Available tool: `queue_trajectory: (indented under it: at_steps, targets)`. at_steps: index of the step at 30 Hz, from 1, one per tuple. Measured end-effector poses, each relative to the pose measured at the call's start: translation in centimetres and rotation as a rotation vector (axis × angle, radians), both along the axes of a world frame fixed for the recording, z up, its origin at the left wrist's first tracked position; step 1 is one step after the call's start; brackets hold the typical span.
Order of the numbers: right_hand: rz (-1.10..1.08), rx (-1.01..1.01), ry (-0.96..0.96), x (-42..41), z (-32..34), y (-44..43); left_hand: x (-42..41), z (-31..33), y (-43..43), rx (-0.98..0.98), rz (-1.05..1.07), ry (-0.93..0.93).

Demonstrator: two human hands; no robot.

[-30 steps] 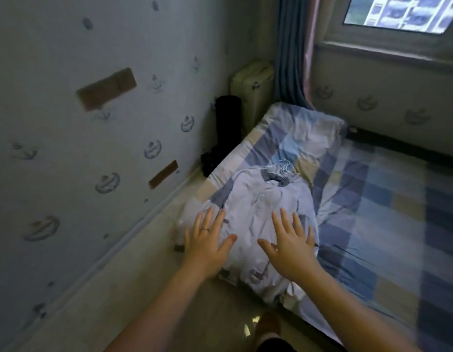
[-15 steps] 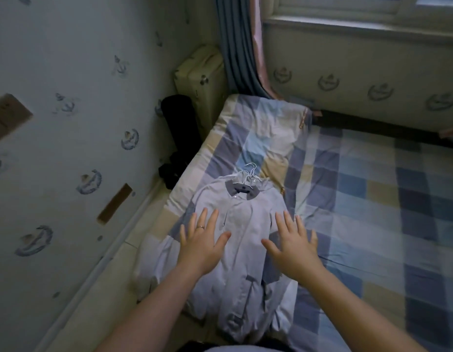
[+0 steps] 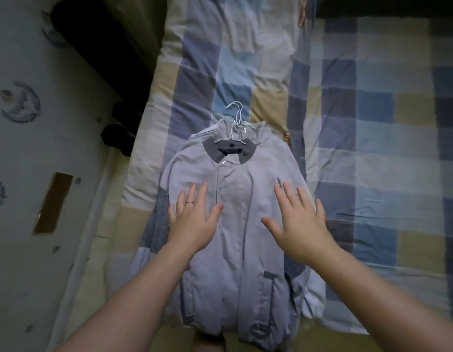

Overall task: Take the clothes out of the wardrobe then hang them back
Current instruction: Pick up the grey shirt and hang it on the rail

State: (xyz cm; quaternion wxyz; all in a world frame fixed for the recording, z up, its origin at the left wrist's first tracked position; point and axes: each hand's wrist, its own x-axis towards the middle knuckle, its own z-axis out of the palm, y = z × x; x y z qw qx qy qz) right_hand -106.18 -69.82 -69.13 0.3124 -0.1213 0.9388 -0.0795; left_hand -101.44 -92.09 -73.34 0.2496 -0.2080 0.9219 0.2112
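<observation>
A brown tape patch [image 3: 52, 202] sits on the wall [image 3: 19, 153]. The left hand [image 3: 195, 221], fingers straight and spread, holding nothing, lies over the pale jacket [image 3: 239, 262], which is laid flat on the checked bedcover [image 3: 372, 128] with white wire hangers [image 3: 235, 123] at its collar. The right hand [image 3: 300, 222] is spread likewise over the jacket's other half, gripping nothing

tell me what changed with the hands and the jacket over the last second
The head camera tipped down and came in over the bed. The left hand and right hand slid a little way up the jacket and drew apart, one on each side of its front opening. Nothing was gripped or let go. Both hands stayed flat and open, and the jacket stayed on the bed on its hangers.
</observation>
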Motion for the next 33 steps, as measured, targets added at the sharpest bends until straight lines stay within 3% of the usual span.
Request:
queue_trajectory:
  at_steps: [9, 17, 21, 25, 33]
  targets:
    - [-0.032, 0.08, 0.0, -7.9, -19.4, -6.8, -9.0, -18.1, -8.9, -0.099, -0.124, 0.062]
    - [-0.125, 0.09, 0.095, -15.2, -28.3, -8.5, -15.8, -23.0, -13.3, -0.244, -0.17, 0.245]
    - [-0.204, 0.066, 0.129, -17.8, -28.3, -7.9, -16.9, -22.5, -13.2, -0.312, -0.133, 0.292]
    - [-0.243, 0.091, 0.143, -18.9, -26.1, -6.9, -16.5, -20.6, -13.1, -0.214, -0.106, 0.363]
    - [-0.277, -0.085, -0.045, -14.5, -14.5, -2.7, -13.4, -11.1, -13.7, 0.001, -0.197, 0.377]
